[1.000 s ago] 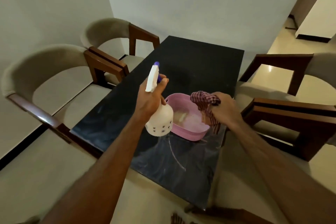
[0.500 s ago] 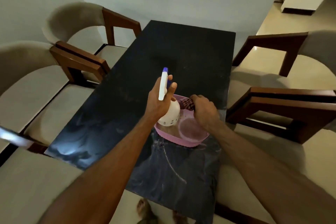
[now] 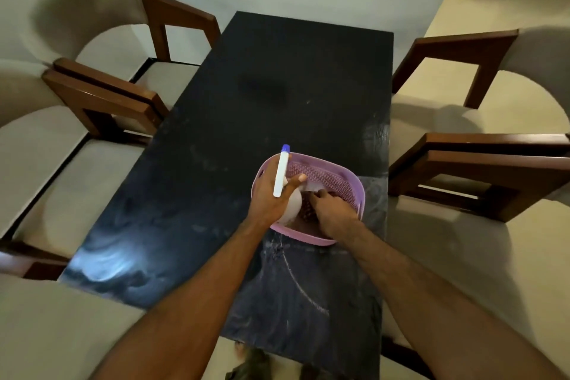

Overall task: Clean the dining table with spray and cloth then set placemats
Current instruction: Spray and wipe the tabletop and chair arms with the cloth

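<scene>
Head view, looking down at dark counter [image 3: 277, 95]. Left hand [image 3: 271, 194] grips the neck of the bottle [image 3: 291, 208], fingers curled round it, thumb on the right side. White trigger head with blue nozzle runs forward over the back of that hand; the bottle's round white body hangs below the grip, inside the left part of the basket [image 3: 342, 176]. Basket is pink, perforated walls, sits on the counter's near right half.

Right hand [image 3: 334, 214] sits just right of the left grip, reaching down into the basket, fingers curled over the cloth [image 3: 307, 210]. Only a small red-checked patch of cloth shows, between bottle body and right-hand fingers, on the basket floor. Can't tell if the fingers actually pinch the cloth or just rest on it.

Smear marks on the counter near side of both hands. Chairs [image 3: 101, 95] left and right of the counter, wood arms, beige seats. Feet partly visible at bottom edge, blurred.
</scene>
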